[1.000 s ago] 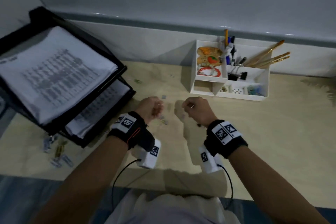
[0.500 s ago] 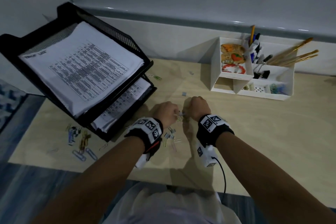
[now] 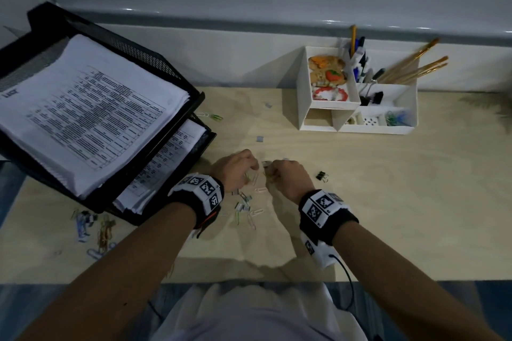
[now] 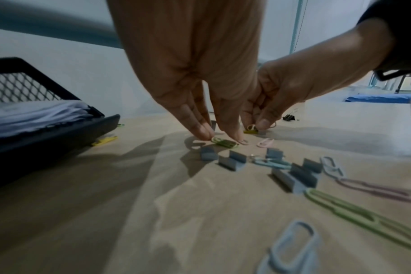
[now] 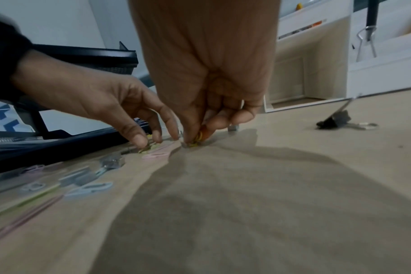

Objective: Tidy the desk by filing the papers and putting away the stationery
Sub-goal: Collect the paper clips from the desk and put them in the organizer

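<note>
— Pale wood tabletop [image 3: 388, 202] against a grey-white wall. What sits at the left?

— At the back left, a black mesh paper tray [image 3: 155, 69] with two tiers. Each tier holds a stack of printed papers [image 3: 91, 116]; the top stack is thick and fills its tier. Just in front of the tray's left corner lies a loose cluster of paper clips [image 3: 94, 230].

— And the middle?

— More coloured paper clips [image 4: 361, 215] and small grey staple blocks [image 4: 232, 163] are scattered near the front edge. The left hand [image 3: 235, 169] reaches down with its fingertips [image 4: 200, 129] pinching a green clip [image 4: 225, 143] that lies flat on the wood. Just beside it, the right hand [image 3: 288, 178] has its fingers bunched tight on a yellow clip [image 5: 197, 139], also down at the surface.

— To the right of the hands?

— A black binder clip [image 3: 321, 176] lies alone near the right hand. Farther back stands a white organiser [image 3: 318, 116] against the wall. Its tall left compartment holds colourful stickers or cards; I can't tell which. The rear compartments hold pens [image 3: 358, 59] and wooden-handled brushes [image 3: 415, 66]. A middle one has binder clips, and the low front right tray holds a few coloured clips [image 3: 396, 118].
</note>
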A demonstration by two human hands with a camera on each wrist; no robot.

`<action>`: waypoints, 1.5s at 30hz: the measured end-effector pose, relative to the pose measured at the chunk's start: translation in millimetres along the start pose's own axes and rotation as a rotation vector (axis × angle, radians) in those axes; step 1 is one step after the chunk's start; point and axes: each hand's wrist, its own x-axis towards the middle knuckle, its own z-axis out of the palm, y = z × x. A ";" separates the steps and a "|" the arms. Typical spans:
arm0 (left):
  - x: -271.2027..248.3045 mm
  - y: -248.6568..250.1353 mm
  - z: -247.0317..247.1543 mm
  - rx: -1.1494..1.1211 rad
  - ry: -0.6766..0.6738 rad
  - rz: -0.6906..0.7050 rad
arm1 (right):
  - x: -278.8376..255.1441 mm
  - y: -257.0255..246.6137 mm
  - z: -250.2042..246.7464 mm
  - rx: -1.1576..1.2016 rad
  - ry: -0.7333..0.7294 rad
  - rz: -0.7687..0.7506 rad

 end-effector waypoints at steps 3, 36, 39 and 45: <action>2.5 -4.6 0.0 0.039 -0.016 0.013 | 0.3 -5.1 -0.9 -0.047 0.008 -0.007; -9.7 10.2 -8.1 -0.666 0.174 -0.527 | -15.7 -12.4 17.8 0.172 -0.063 0.016; -11.3 27.7 -7.4 -0.251 0.094 -0.412 | -18.3 -6.2 21.5 0.123 -0.087 0.000; -12.9 53.7 1.6 0.180 0.105 -0.318 | -26.1 9.8 12.4 0.172 -0.063 0.080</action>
